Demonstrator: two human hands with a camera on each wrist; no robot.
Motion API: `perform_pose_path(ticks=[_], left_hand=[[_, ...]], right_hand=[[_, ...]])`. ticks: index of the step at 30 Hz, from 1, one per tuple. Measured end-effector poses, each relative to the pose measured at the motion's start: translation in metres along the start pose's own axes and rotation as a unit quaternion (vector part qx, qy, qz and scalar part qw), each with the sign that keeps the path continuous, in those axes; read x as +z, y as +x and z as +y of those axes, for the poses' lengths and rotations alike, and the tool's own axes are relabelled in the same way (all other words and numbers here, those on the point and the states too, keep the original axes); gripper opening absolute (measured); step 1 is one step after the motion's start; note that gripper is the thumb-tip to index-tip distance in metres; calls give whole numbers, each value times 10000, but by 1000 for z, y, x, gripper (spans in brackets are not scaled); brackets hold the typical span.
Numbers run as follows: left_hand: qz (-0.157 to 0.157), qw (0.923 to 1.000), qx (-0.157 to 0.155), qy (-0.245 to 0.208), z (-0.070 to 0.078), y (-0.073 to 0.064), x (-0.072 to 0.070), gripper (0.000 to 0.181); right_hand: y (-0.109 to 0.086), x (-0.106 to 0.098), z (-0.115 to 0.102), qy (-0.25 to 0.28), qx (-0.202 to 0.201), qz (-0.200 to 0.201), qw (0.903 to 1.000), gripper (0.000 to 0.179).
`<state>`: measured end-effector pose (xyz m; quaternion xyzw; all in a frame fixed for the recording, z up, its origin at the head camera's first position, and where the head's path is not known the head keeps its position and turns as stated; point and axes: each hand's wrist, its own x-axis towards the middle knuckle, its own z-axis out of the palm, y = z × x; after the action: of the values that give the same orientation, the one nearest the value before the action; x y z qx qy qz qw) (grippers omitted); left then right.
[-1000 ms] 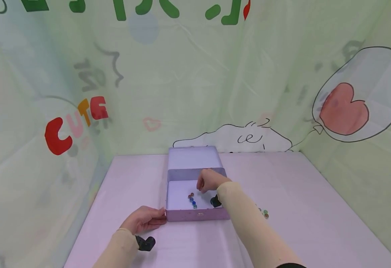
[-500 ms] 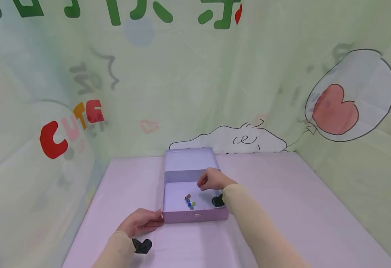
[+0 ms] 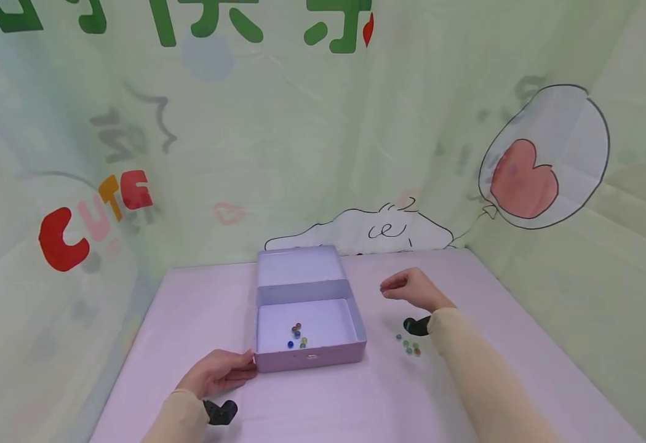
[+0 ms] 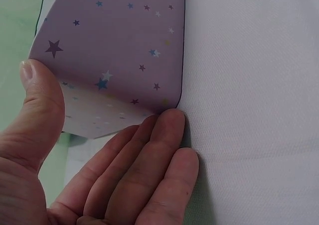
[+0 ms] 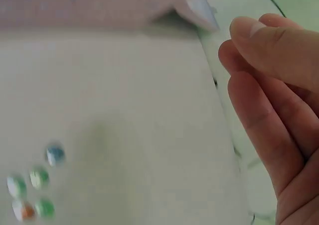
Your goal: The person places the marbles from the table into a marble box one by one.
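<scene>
Marbles are seen inside the open lilac box, its front-left corner touched by the left hand, fingers loosely extended. More marbles are grouped rightward on the table, near the relaxed right hand.

An open rectangular purple box, star-printed outside, its lid tipped back, stands on the pale worktop. Inside lie small round glassy brown, blue and yellow-green marbles; outside, right, sit five blue, green and orange-tinged ones.
</scene>
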<state>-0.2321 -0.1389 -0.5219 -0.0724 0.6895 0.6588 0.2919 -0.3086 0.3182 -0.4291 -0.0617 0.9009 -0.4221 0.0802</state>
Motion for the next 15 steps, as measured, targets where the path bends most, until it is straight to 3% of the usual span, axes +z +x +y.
perform_pose_path(ticks=[4,7,15], left_hand=[[65,9999,-79,-27,1,0,-2,53],[23,9999,-102,-66,2,-1,-4,52],[3,9996,-177,-198,4,-4,0,52]], right_hand=[[-18,-28,24,-101,322,187,9993,29],[-28,-34,35,-89,502,238,9984,32],[-52,-7,70,101,531,142,9984,26]])
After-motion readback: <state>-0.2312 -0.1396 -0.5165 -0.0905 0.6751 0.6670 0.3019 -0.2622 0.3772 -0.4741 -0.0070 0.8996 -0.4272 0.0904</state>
